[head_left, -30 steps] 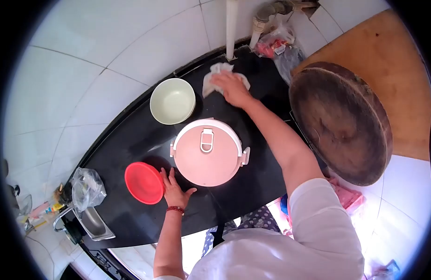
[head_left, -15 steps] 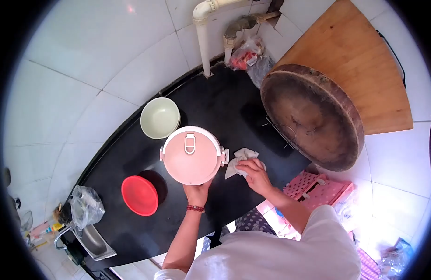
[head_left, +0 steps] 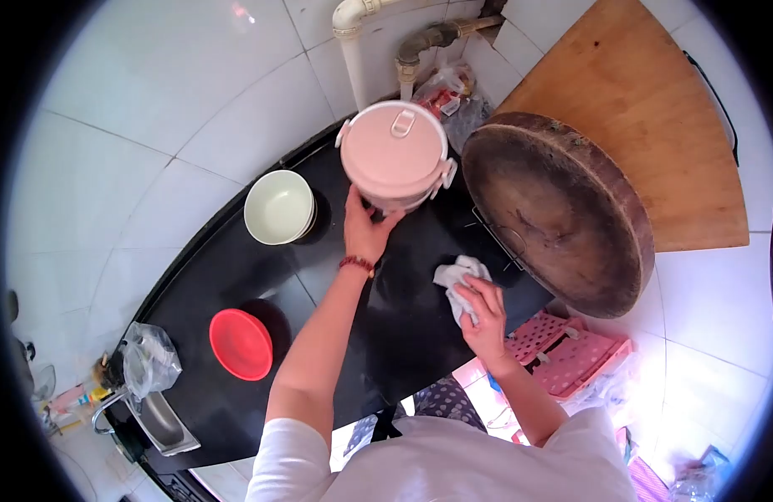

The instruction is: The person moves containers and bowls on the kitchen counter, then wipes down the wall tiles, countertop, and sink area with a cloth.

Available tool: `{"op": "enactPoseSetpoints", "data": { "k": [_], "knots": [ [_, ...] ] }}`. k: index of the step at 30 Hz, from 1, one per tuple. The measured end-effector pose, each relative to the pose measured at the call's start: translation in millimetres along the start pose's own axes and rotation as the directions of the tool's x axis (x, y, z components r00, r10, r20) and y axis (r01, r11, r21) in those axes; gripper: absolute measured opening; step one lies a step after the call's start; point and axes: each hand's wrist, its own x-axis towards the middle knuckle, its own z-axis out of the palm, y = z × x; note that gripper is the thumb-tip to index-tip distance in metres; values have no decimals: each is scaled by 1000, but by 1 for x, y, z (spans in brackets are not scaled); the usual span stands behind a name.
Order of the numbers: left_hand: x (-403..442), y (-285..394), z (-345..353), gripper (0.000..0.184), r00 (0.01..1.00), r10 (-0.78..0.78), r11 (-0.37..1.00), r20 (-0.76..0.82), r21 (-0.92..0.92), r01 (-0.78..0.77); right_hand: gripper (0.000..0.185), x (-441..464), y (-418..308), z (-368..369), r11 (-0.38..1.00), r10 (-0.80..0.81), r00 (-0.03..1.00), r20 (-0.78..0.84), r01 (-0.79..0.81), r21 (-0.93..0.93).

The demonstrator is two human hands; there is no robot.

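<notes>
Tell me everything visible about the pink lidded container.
The pink lidded container is round and plastic-looking, its lid on, with a rectangular tab and white side latches. Lid up, roughly upright, it is over the back of the black counter. The left hand holds its near lower side. Whether its base touches the counter is hidden.

Between the left hand [head_left: 368, 234] and the white cloth [head_left: 453, 278], a free way over the black counter [head_left: 403, 330] is found. Toward the wall [head_left: 236, 100], this way is blocked by the pink container [head_left: 392, 151], and on the right by the thick round board [head_left: 558, 222].
</notes>
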Motion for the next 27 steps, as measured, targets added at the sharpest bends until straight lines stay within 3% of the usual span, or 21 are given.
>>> {"op": "enactPoseSetpoints", "data": {
  "k": [3,5,6,9,11,13,15,18,19,21,23,25,27],
  "knots": [
    [27,-2,18,97,1000,15,997,24,74,-17,59,-13,28,7,981,-16,995,93,34,-193],
    [40,-9,27,99,992,123,990,12,64,-123,63,-20,48,22,952,15,984,179,41,-303],
    [41,-12,28,100,994,103,994,25,22,-103,66,-23,57,28,933,34,974,226,51,-357],
    [13,3,10,96,997,-53,994,55,-97,58,71,-19,73,51,936,43,977,210,34,-351],
    [-28,6,-13,86,996,-42,996,77,-80,48,70,-10,71,65,918,10,995,102,31,-394],
    [-85,-1,-42,75,988,115,993,100,18,-117,66,2,62,79,907,36,999,25,-22,-421],
    [-147,-11,-75,64,989,101,986,109,125,-114,61,15,61,100,891,47,999,-24,-53,-451],
    [-244,-42,-117,51,977,-206,976,57,-55,210,58,38,61,129,874,-5,998,-65,-27,-486],
    [-273,-53,-133,47,937,-347,926,49,-142,350,57,45,59,138,866,-21,997,-77,-20,-499],
    [-321,-83,-165,37,866,-501,838,6,-246,486,55,55,53,150,871,-33,995,-92,-16,-491],
    [-337,-83,-199,27,821,-567,780,-66,-363,510,53,63,48,166,887,-66,992,-111,7,-463],
    [-333,-84,-230,29,695,-699,690,-170,-414,593,52,74,40,182,892,-64,990,-124,1,-451],
    [-324,-88,-256,39,647,-721,675,-247,-459,578,50,90,36,200,910,-97,983,-158,24,-414]
  ]
}}
